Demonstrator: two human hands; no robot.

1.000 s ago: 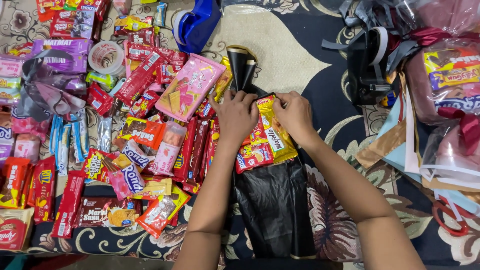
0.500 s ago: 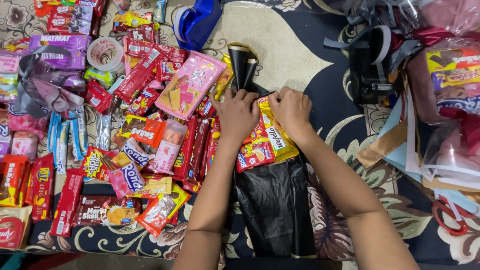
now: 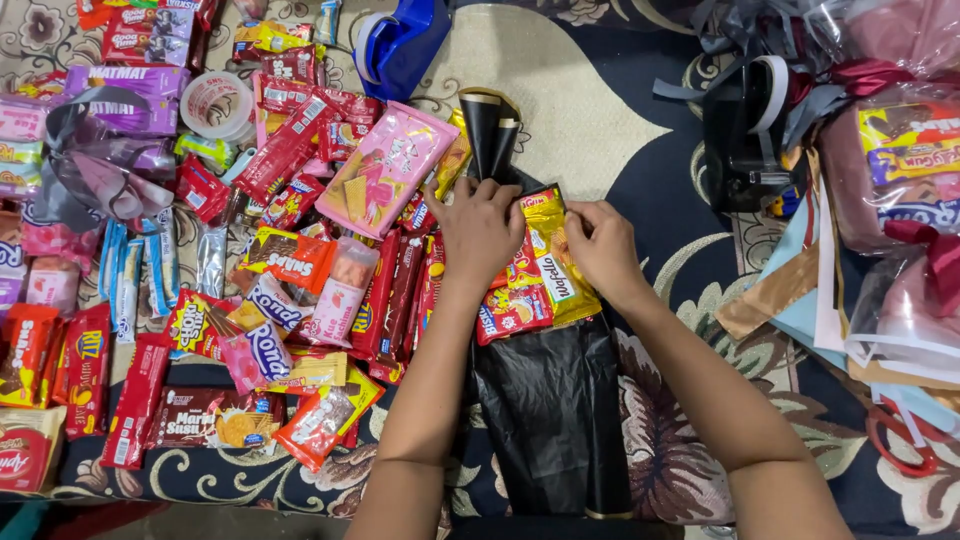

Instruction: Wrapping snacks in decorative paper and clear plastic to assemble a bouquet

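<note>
**Snack packets set on black wrap**

The left hand (image 3: 482, 232) and right hand (image 3: 603, 248) pinch a yellow snack packet (image 3: 556, 262) atop the black wrapping sheet (image 3: 552, 420), at twelve o'clock of it. Arranging seems underway; the next move likely calls for steady pressure, keeping the red packet (image 3: 512, 310) at seven o'clock aligned.

Wrapping: glossy black plastic sheet (image 3: 550, 410)
Packets on it: yellow foil snack packet (image 3: 560, 265), red snack packet (image 3: 512, 308)
Biscuit pack: pink flat packet (image 3: 385, 170)
Cloth: dark navy floral-patterned cover (image 3: 660, 440)
</note>
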